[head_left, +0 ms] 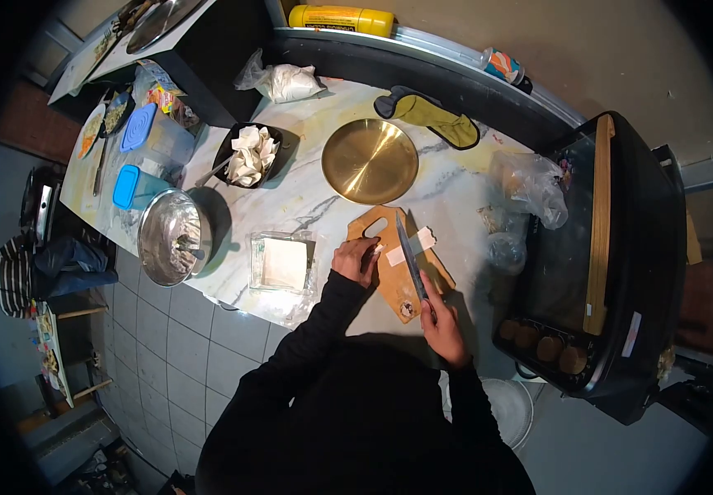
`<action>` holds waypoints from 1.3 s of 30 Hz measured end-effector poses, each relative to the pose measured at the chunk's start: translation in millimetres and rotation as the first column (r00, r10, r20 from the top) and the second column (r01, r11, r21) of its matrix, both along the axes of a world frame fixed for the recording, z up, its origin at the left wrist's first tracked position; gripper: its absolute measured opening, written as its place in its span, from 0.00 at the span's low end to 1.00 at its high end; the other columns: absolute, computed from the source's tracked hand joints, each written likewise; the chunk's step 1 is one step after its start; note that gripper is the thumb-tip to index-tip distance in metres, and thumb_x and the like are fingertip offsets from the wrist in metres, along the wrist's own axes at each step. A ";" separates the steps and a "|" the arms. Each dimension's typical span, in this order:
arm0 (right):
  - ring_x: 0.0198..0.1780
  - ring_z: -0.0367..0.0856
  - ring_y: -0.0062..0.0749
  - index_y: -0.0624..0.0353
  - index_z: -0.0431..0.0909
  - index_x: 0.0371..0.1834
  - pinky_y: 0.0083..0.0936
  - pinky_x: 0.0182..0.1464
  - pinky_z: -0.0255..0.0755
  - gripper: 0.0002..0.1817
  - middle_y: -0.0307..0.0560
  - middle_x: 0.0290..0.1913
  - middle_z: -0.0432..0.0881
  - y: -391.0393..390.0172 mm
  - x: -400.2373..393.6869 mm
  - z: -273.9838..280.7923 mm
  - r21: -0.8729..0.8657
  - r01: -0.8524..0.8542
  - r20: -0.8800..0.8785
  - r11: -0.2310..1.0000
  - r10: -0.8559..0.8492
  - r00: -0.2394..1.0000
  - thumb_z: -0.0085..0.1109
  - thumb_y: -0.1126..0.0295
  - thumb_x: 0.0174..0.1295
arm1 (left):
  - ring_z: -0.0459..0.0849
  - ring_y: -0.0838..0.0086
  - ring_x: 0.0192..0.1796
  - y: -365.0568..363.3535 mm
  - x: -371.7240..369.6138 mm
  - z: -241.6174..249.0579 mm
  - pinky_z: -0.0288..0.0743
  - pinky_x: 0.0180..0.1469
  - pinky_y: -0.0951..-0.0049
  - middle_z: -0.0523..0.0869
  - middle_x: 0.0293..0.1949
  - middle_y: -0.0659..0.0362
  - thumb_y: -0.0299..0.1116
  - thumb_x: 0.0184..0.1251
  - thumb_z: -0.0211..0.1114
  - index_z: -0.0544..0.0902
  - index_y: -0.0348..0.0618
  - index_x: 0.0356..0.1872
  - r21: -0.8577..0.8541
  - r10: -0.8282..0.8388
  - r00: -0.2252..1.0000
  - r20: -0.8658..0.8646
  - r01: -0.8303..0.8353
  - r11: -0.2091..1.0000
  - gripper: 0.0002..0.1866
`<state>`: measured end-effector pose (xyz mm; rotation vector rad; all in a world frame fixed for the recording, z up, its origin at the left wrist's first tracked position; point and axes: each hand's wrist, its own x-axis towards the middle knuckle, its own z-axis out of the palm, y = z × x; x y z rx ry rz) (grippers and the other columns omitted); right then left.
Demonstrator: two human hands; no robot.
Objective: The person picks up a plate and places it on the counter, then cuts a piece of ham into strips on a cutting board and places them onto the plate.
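My right hand (442, 328) grips a knife (410, 257) by its handle, the long blade slanting across a wooden cutting board (366, 224). Pale flat strips (422, 240) lie on the board on both sides of the blade. Left of the knife, my left hand (356, 261) has its fingers pinched at a small pale piece (379, 249), partly hidden by the fingertips. To the left of that hand, a square clear dish (255, 262) holds a stack of white square sheets (285, 265). Beyond the board lies a round gold tray (370, 162).
A black bowl (279, 169) holds folded pale pieces. A steel bowl (148, 241) and blue-lidded containers (128, 186) stand left. An oven mitt (431, 119) and white-filled bag (286, 83) lie behind. Plastic bags (531, 186) and a countertop oven (563, 264) stand right. A person (47, 268) is far left.
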<state>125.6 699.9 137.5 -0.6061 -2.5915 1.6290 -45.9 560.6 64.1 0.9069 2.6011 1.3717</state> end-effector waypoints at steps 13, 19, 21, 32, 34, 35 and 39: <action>0.22 0.64 0.25 0.51 0.61 0.76 0.26 0.28 0.66 0.30 0.57 0.27 0.73 4.2 2.8 -10.6 -0.055 0.054 -0.069 0.997 -0.058 0.996 0.47 0.79 0.70 | 0.83 0.56 0.37 5.5 5.5 1.7 0.76 0.40 0.62 0.85 0.38 0.56 0.24 0.61 0.68 0.84 0.44 0.44 0.038 0.025 0.987 -0.161 -0.019 0.999 0.10; 0.21 0.64 0.26 0.51 0.61 0.75 0.25 0.28 0.65 0.30 0.59 0.32 0.77 5.6 5.1 -14.9 -0.045 0.069 -0.118 0.997 -0.074 0.990 0.47 0.79 0.68 | 0.87 0.55 0.42 3.9 0.9 2.1 0.81 0.42 0.64 0.87 0.41 0.50 0.23 0.60 0.70 0.83 0.42 0.48 0.089 0.005 0.999 -0.043 -0.001 0.996 0.14; 0.21 0.64 0.26 0.51 0.61 0.75 0.25 0.28 0.65 0.31 0.59 0.33 0.77 5.4 6.1 -14.0 -0.054 0.067 -0.090 0.996 -0.072 0.993 0.47 0.79 0.68 | 0.88 0.55 0.42 1.7 0.8 3.4 0.81 0.43 0.65 0.87 0.42 0.50 0.24 0.60 0.70 0.83 0.42 0.49 0.053 -0.004 1.000 -0.022 0.005 0.999 0.15; 0.22 0.68 0.33 0.50 0.61 0.75 0.26 0.30 0.68 0.31 0.61 0.48 0.80 3.3 8.8 -16.1 -0.049 0.087 -0.150 0.995 -0.094 0.984 0.48 0.79 0.68 | 0.86 0.54 0.41 3.5 -0.8 4.3 0.78 0.45 0.61 0.86 0.37 0.49 0.22 0.58 0.68 0.79 0.40 0.55 -0.004 -0.085 0.996 0.001 0.085 0.996 0.21; 0.22 0.69 0.33 0.50 0.61 0.75 0.26 0.30 0.68 0.31 0.61 0.50 0.80 2.9 9.1 -20.0 -0.038 0.087 -0.156 0.995 -0.092 0.983 0.47 0.79 0.68 | 0.85 0.54 0.40 3.7 -0.6 6.2 0.79 0.44 0.61 0.86 0.36 0.50 0.23 0.58 0.68 0.79 0.41 0.55 -0.054 -0.088 0.996 0.031 0.090 0.995 0.21; 0.23 0.70 0.34 0.50 0.61 0.75 0.27 0.31 0.68 0.31 0.60 0.52 0.80 3.0 9.7 -20.9 -0.028 0.088 -0.160 0.996 -0.091 0.983 0.47 0.79 0.68 | 0.85 0.54 0.40 3.3 -0.1 6.2 0.79 0.44 0.61 0.86 0.36 0.50 0.23 0.58 0.68 0.79 0.41 0.55 -0.053 -0.088 0.996 0.031 0.090 0.995 0.21; 0.24 0.70 0.34 0.50 0.61 0.75 0.27 0.31 0.69 0.31 0.60 0.53 0.80 4.2 10.0 -16.4 -0.038 0.073 -0.106 0.997 -0.077 0.991 0.47 0.79 0.68 | 0.87 0.59 0.37 1.8 -4.7 15.0 0.80 0.41 0.66 0.86 0.35 0.52 0.24 0.58 0.69 0.81 0.41 0.54 -0.007 -0.081 0.995 0.059 0.082 0.997 0.20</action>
